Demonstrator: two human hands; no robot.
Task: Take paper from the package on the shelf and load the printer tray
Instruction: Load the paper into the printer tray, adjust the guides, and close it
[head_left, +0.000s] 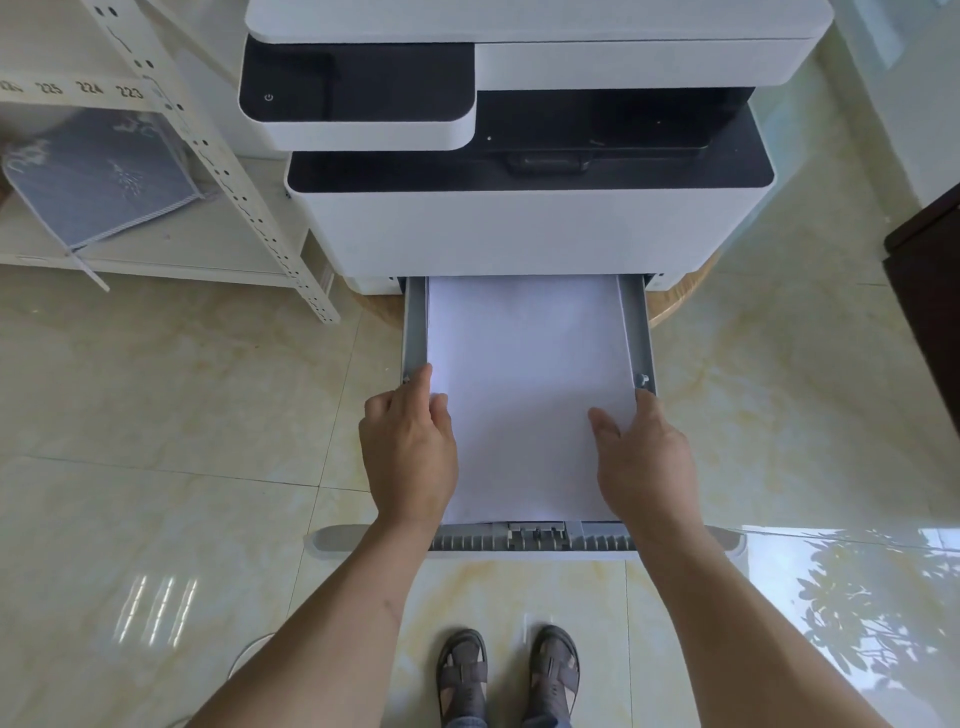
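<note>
A white and black printer (519, 228) stands in front of me, and its grey paper tray (414, 322) is pulled out toward me. A stack of white paper (524, 384) lies flat inside the tray, between the side guides. My left hand (410, 447) grips the stack's left edge near the front, thumb on top. At the right edge my right hand (641, 457) holds it the same way, with its fingertips by the tray's right guide (643, 379). On the white shelf (244, 208) to the left lies a blue-grey package (104, 176).
The printer sits on a round wooden stand (680, 296) over a glossy tiled floor (156, 415). The shelf's slanted perforated post (291, 260) reaches down near the tray's left side. Dark furniture (930, 291) stands at the right edge. My sandalled feet (509, 670) are just behind the tray.
</note>
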